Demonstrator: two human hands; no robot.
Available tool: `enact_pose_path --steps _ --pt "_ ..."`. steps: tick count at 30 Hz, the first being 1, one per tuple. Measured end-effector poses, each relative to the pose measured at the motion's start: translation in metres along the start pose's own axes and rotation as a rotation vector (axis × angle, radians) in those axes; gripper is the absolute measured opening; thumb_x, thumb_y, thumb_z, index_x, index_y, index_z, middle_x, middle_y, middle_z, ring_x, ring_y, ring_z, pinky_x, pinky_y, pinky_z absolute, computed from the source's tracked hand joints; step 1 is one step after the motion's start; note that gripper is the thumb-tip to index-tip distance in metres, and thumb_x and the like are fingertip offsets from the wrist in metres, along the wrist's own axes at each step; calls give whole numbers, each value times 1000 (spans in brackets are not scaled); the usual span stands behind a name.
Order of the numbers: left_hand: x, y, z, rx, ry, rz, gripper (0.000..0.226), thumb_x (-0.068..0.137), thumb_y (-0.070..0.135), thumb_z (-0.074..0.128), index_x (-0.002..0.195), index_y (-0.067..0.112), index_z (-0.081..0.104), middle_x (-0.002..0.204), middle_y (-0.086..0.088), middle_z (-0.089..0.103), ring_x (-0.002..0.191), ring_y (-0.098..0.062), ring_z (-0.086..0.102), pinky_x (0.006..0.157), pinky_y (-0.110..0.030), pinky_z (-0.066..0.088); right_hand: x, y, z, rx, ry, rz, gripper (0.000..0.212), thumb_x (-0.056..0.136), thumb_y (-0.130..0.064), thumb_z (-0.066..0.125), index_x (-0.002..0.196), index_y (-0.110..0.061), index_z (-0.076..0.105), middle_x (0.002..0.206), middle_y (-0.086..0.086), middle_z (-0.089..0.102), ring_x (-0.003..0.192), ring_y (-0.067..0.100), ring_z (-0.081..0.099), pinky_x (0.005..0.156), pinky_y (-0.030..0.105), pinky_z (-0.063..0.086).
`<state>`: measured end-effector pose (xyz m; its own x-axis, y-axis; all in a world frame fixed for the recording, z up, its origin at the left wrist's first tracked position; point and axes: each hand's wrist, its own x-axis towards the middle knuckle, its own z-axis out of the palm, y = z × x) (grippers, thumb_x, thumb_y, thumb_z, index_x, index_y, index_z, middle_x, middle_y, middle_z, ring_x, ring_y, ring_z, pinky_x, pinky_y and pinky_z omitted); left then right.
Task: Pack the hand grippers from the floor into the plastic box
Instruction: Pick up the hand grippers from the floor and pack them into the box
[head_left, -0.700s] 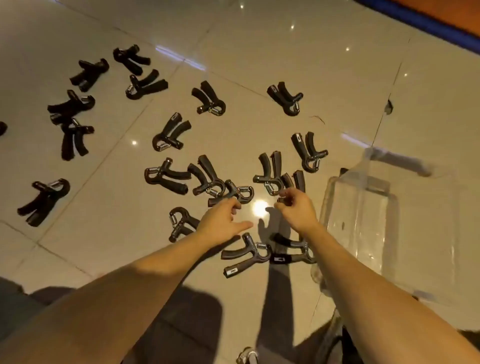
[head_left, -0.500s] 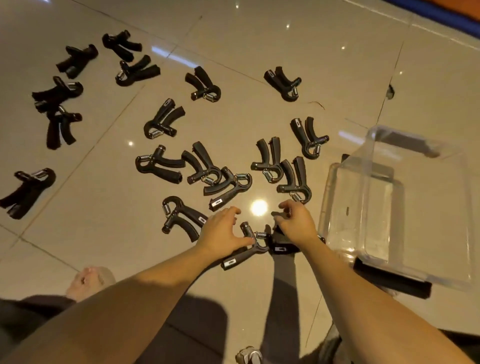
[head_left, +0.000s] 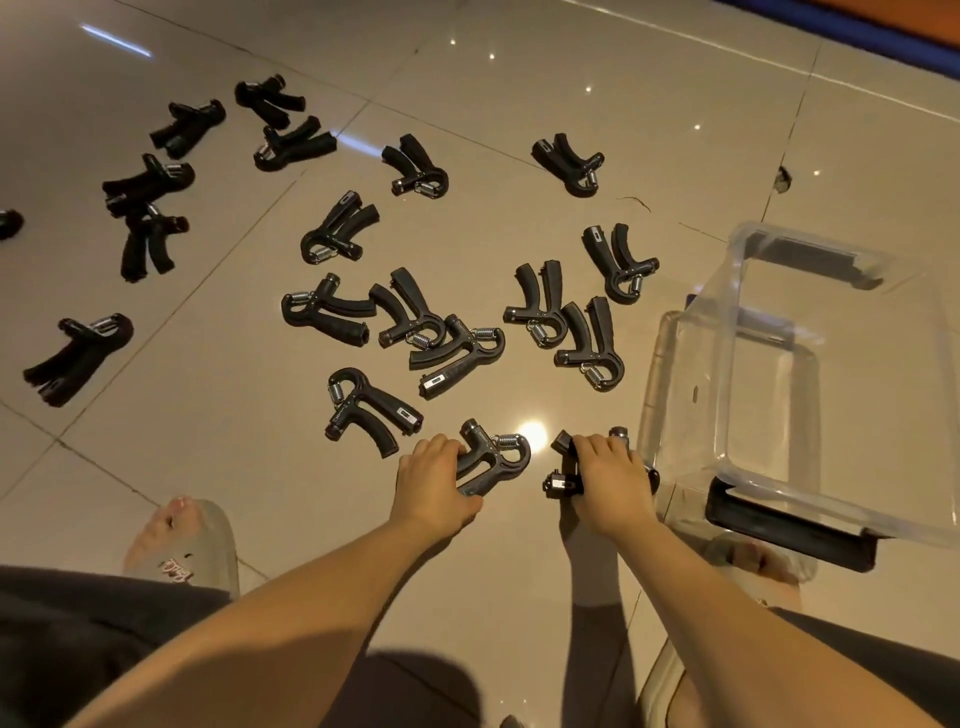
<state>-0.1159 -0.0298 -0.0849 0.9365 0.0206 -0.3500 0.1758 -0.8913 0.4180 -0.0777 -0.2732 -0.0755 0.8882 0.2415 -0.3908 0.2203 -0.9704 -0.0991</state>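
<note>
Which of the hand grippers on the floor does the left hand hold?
The hand gripper just left of the bright floor reflection: the left hand curls round its handles, spring end showing.

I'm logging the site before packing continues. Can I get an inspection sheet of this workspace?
surface: glossy tiled floor, reflecting lights.
job's things: many hand grippers scattered on it; clear plastic box at right, no grippers seen inside.
clutter: small dark speck on a tile joint.
grippers: left hand grips one gripper; right hand grips second gripper, beside the box.
cables: nothing seen.
surroundings: slipper at lower left.
</note>
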Motion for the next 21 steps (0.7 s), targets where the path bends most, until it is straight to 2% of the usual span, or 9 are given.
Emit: enact_pose_path --steps 6,10,13,16,21 --pt "-10 8 -27 -182 113 -10 56 69 34 82 120 17 64 107 5 55 104 -18 51 93 -37 47 -6 -4 -7 25 -11 -52 52 79 -44 74 121 -20 55 111 0 57 103 24 56 96 35 41" --pt "-12 22 -67 -241 234 -18 59 69 33 86 121 16 63 108 7 53 104 -16 48 93 -38 47 -13 -10 -33 126 57 -85 57 77 -52 74 121 -19 59 107 2 57 99 25 55 88 35 44" --pt "-14 39 -105 -289 332 -58 65 68 32 89 125 15 62 112 4 55 110 -20 52 96 -40 49 -18 -10 -72 223 148 -82 62 75 -53 75 125 -20 59 109 1 56 99 23 54 85 35 48" --pt "-17 64 -150 -339 400 -56 68 68 32 91 128 16 61 115 3 57 112 -19 55 98 -40 51 -25 -11 -116 287 246 -98 69 74 -57 77 131 -23 58 113 0 57 104 22 52 90 36 47" --pt "-31 118 -226 -336 524 44 64 68 36 90 124 23 61 116 6 58 110 -16 56 92 -35 50 -38 -13 -204 298 410 -155 57 74 -60 75 120 -29 62 101 -5 54 92 18 47 91 37 41"
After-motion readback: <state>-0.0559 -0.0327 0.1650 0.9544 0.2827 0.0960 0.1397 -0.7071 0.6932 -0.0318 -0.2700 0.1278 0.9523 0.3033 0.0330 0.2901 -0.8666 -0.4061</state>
